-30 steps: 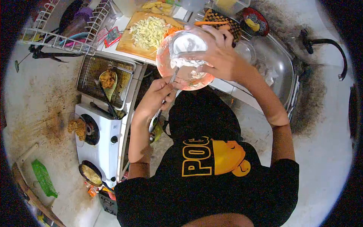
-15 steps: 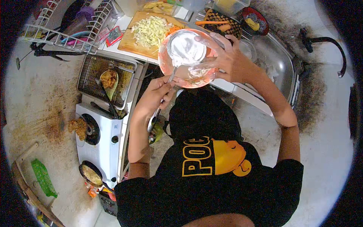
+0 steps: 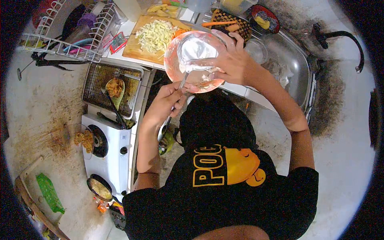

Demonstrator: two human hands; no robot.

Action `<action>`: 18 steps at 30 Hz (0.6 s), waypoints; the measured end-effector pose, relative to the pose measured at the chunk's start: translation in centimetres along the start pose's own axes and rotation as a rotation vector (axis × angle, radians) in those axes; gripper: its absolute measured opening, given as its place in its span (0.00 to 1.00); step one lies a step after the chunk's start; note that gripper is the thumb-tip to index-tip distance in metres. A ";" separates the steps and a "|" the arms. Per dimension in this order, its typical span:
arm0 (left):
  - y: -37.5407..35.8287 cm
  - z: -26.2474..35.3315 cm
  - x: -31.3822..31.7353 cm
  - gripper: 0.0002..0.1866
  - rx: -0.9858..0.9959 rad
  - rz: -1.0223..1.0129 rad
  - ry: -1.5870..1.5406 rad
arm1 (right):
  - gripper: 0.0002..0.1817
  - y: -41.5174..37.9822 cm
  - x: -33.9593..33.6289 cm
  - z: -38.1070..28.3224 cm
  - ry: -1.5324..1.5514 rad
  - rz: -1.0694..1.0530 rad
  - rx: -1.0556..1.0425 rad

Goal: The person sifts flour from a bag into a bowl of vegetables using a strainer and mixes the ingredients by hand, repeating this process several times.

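My left hand (image 3: 168, 102) is closed around a metal spoon (image 3: 182, 82), its fingertips by the near rim of a pinkish-orange bowl (image 3: 173, 72). The spoon's upper end reaches into the bowl. My right hand (image 3: 236, 64) grips a small round container (image 3: 199, 47) coated inside with something white, held tilted over the bowl. Its fingers wrap the right side, and one digit stretches across the container's near edge. White smears and bits show in the bowl. Behind it, shredded pale vegetable (image 3: 156, 37) and some orange shreds (image 3: 180, 33) lie on a wooden cutting board (image 3: 134, 50).
A metal sink (image 3: 298, 80) with a black faucet (image 3: 340, 36) is on the right. Left are a dish rack (image 3: 94, 56), a wire-rack tray (image 3: 92, 82) with fried food, and a white stove (image 3: 114, 148) with a pan (image 3: 100, 188) holding yellowish contents.
The bowl and both hands shift slightly left in view. My right hand's fingers come lower and closer over the container, which looks more tilted. The spoon stays in my left hand.
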State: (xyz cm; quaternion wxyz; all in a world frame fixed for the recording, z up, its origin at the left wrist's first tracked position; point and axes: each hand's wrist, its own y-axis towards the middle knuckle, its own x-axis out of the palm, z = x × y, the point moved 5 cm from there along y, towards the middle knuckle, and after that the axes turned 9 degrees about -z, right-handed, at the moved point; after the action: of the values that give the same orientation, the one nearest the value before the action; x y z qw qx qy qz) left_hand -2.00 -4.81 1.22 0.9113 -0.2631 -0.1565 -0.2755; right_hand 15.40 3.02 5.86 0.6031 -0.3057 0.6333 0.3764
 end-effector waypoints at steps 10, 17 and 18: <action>-0.4 -0.7 -0.9 0.12 0.017 0.055 0.008 | 0.20 -2.3 -1.8 0.7 0.120 -0.114 0.018; -0.1 -0.4 -0.9 0.12 -0.012 0.023 0.007 | 0.27 -1.6 -2.6 2.6 -0.212 -0.052 0.219; -0.1 -0.3 -0.8 0.12 -0.012 0.022 0.009 | 0.29 -1.5 -2.5 2.5 -0.242 -0.041 0.214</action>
State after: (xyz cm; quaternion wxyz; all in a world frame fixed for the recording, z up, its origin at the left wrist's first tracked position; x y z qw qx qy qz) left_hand -2.62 -4.73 0.64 0.9132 -0.2691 -0.1479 -0.2678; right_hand 18.20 4.15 8.25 0.7117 -0.2049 0.5861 0.3287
